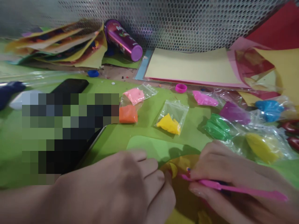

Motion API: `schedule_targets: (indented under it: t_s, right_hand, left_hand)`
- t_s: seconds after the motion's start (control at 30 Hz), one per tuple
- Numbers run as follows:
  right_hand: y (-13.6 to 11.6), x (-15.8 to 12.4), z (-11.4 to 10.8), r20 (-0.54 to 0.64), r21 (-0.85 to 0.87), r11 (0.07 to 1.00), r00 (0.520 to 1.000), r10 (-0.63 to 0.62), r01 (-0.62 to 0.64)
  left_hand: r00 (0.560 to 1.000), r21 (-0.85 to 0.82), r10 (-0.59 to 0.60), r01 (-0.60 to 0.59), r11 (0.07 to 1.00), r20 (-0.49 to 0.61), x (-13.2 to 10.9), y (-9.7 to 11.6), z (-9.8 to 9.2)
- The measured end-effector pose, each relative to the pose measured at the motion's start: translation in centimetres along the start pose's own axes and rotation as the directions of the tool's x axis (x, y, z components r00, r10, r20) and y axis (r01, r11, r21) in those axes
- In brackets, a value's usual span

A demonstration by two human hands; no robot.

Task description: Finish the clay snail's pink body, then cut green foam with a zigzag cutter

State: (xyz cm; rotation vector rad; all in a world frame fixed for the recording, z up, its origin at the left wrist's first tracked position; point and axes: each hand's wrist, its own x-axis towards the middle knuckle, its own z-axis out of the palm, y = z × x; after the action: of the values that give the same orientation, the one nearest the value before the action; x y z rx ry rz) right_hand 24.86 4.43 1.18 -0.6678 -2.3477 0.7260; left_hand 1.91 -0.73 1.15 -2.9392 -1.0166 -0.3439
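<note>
My right hand [224, 165] pinches a slim pink modelling-clay tool [243, 189] between thumb and fingers, its tip pointing left. Below that tip lies a yellow-orange rounded sheet [182, 208], partly shaded and covered by both hands. My left hand [126, 183] rests at the sheet's left side with its fingers curled; whatever they may hold is hidden. Close to its fingertips is a yellow curved clay piece [173, 170]. A tiny multicoloured bit [188, 169] sits beside the right fingertips. A pale green board [144, 144] shows behind the sheet.
Bagged clay lies beyond my hands: yellow [169, 124], orange [128, 114], green [217, 127] and several more. A dark phone-like object [70, 85] is at left. Against the perforated metal panel [173, 25] are a purple tumbler [123, 40] and paper sheets [189, 65].
</note>
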Motion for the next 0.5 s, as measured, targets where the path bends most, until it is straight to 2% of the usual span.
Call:
schedule_targets:
  t_s: [0.1,0.17,0.27,0.37,0.5]
  right_hand:
    - [-0.06,0.25,-0.02,0.005,0.095,0.995,1.0,0.029,-0.029]
    - [-0.01,0.27,0.1,0.007,0.085,0.995,0.999,0.05,-0.05]
    - [0.0,0.13,0.29,0.015,0.091,0.992,0.997,0.081,-0.082]
    - [-0.13,0.0,0.28,0.003,0.11,0.993,0.999,0.05,-0.05]
    - [-0.22,-0.01,0.16,-0.005,0.106,0.994,0.999,0.033,-0.033]
  left_hand:
    - [1.0,-0.006,-0.007,0.007,1.0,-0.008,-0.13,-0.07,-0.12]
    - [0.999,0.007,-0.018,0.018,1.0,-0.026,-0.21,0.06,-0.13]
    - [0.992,0.056,-0.062,0.068,0.996,-0.11,-0.31,0.39,-0.07]
    - [0.98,0.075,-0.074,0.089,0.993,-0.184,-0.27,0.51,-0.15]
    - [0.983,0.062,-0.02,0.032,0.998,-0.182,0.02,0.22,-0.4]
